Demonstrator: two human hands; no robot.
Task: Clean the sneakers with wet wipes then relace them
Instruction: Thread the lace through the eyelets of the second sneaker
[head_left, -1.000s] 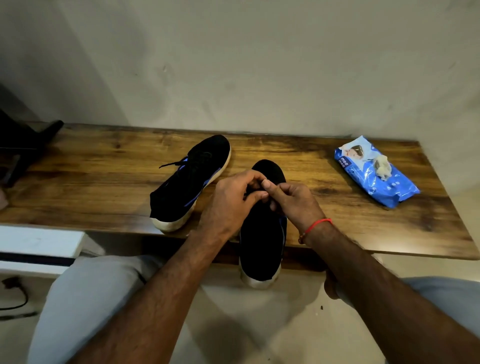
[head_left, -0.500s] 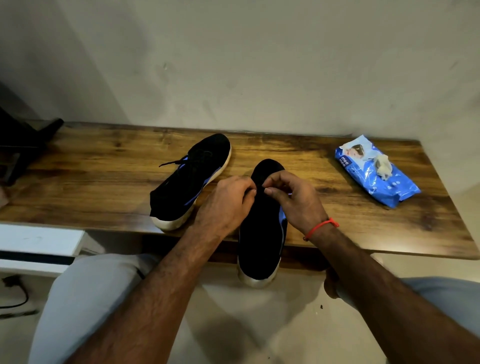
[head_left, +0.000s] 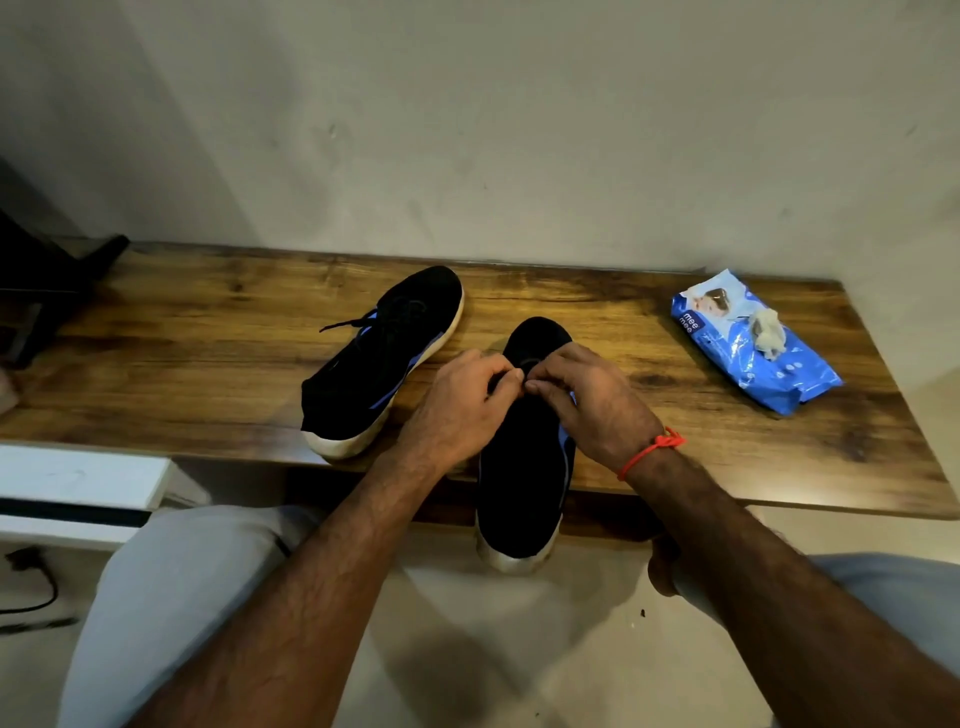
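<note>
Black knit fabric covered the near sneaker (head_left: 524, 483), which lay lengthwise across the front edge of the worktop (head_left: 182, 364), its pale-soled heel hanging off toward the person and its toe pointing at the wall. Over its lacing area the left hand (head_left: 462, 410) and the right hand (head_left: 592, 405) met, fingertips touching; each grip was narrow, fingers curled and pinching something dark at the top of the shoe, seemingly the lace, though the strand itself was too hidden by the fingers to make out. A red thread bracelet (head_left: 652, 452) circled the right wrist. Just left of the left hand lay the second sneaker (head_left: 384, 358), also black with a blue side stripe and a whitish sole, angled with its toe toward the wall; its lace (head_left: 345, 326) was threaded, one loose end trailing off to the left. Well to the right of the right hand, apart from both shoes, a blue pack of wet wipes (head_left: 753, 353) rested flat on the wood, with a crumpled whitish wipe (head_left: 766, 335) on top of it. Far left of the hands, a dark object (head_left: 47, 291) sat at the worktop's end. Below the forearms, light grey trousers (head_left: 171, 597) covered the person's knees.
</note>
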